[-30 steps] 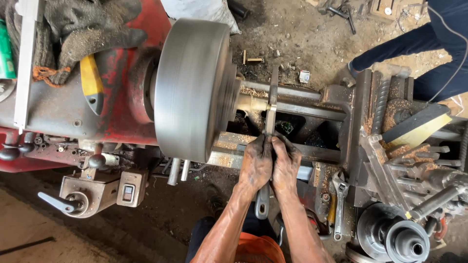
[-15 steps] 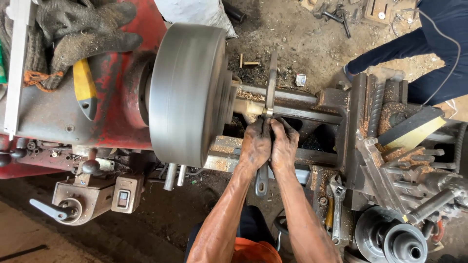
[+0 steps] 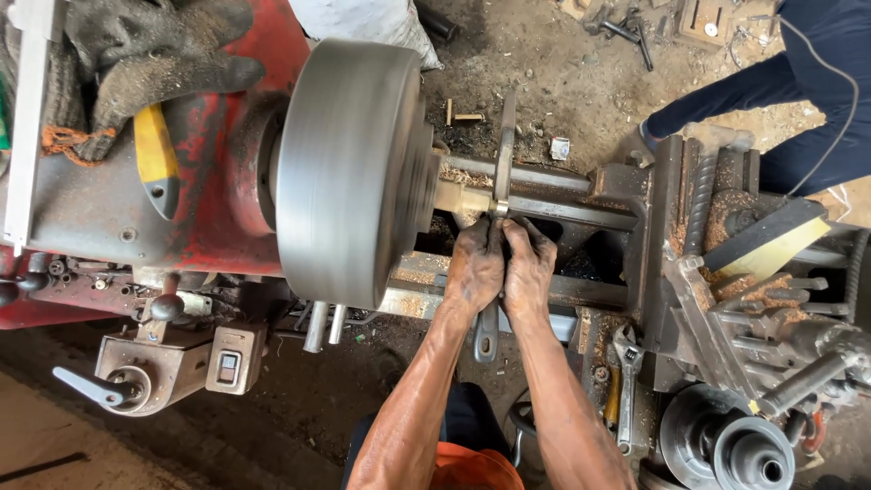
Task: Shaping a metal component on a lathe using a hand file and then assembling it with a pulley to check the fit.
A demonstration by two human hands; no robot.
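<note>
A large grey lathe chuck (image 3: 349,172) spins, blurred, with a short brass-coloured workpiece (image 3: 458,195) sticking out of its right face. A long flat metal tool (image 3: 504,136) lies across that workpiece, its lower end (image 3: 485,340) pointing toward me. My left hand (image 3: 474,268) and my right hand (image 3: 529,268) sit side by side, both closed on the tool just below the workpiece. Both hands are dark with grease, and their fingertips come close to the turning part.
Dirty work gloves (image 3: 154,54) and a yellow-handled tool (image 3: 156,168) lie on the red headstock (image 3: 209,218). The tool post and tailstock (image 3: 753,345) crowd the right side. Wrenches (image 3: 626,363) rest on the bed. Another person's dark blue legs (image 3: 798,100) stand at top right.
Both hands have slid away from me along the tool, toward the workpiece, still gripping it. The chuck keeps spinning.
</note>
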